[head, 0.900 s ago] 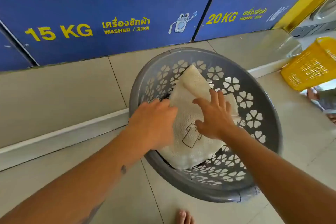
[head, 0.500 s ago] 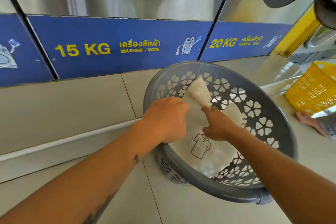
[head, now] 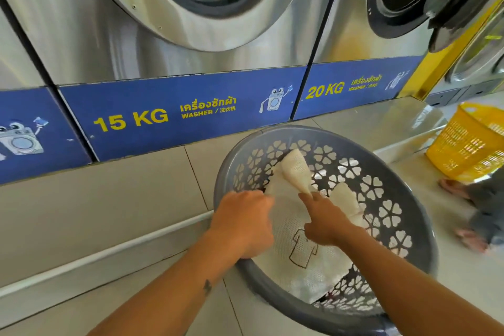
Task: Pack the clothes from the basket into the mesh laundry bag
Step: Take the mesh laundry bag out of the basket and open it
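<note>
A round grey basket (head: 406, 194) with flower-shaped holes stands tilted on the tiled floor. Inside it lies a white mesh laundry bag (head: 289, 213) printed with a shirt outline, its top corner folded up against the far wall. My left hand (head: 245, 222) grips the bag's left edge at the basket rim. My right hand (head: 324, 219) pinches the bag near its middle, fingers closed on the mesh. A dark bit of fabric peeks out under the bag's lower right edge; any clothes beneath are otherwise hidden.
Steel washers labelled 15 KG (head: 131, 120) and 20 KG (head: 324, 88) stand on a tiled step just behind the basket; an open washer door (head: 463, 0) hangs at top right. A yellow basket (head: 469, 147) and another person's feet (head: 469, 234) are at the right.
My right hand went from flat with spread fingers to pinching the bag. My head tilted up, bringing the washer doors into view. The left hand kept its grip.
</note>
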